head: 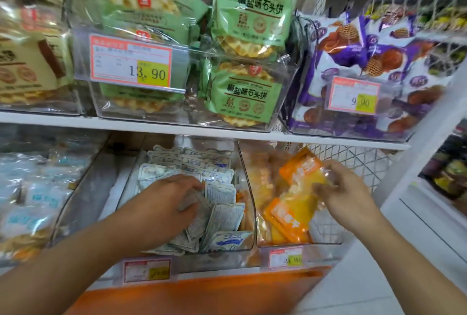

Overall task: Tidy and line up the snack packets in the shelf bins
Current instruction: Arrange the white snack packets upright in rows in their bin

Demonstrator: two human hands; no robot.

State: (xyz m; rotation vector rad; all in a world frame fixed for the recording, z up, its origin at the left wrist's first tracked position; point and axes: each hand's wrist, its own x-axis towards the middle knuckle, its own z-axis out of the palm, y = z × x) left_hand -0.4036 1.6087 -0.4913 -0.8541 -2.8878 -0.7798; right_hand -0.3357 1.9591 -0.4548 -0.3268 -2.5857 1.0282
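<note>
Two clear bins stand side by side on the lower shelf. The middle bin (161,255) holds several white-and-blue snack packets (222,216), some upright, some slumped. My left hand (166,201) is inside it, fingers curled round a few of those packets. The right bin (252,203) holds orange-and-yellow packets (285,223). My right hand (343,188) pinches one orange packet (302,168) by its clear end, lifted and tilted above the others.
The upper shelf (177,125) carries clear bins of green waffle-biscuit packs (242,97) and purple packs (364,62), with price tags (131,62) in front. A white wire divider (353,163) stands behind the right bin. Pale-blue packets (38,198) lie at the left.
</note>
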